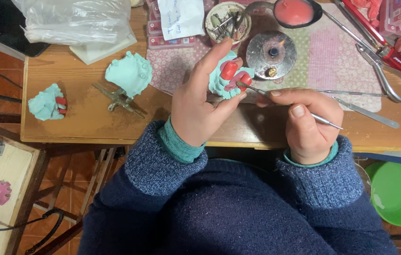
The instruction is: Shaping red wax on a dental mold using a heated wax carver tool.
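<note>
Left hand (196,111) raised over the near edge of the surface (82,118), grip closed around a teal cast (226,78) with red wax parts. Right hand (307,120) pinches a thin metal tool (283,100), tip touching the wax. Small lit burner (271,54) just beyond. Second teal cast (128,73) left of centre, third (45,103) by the left edge.
</note>
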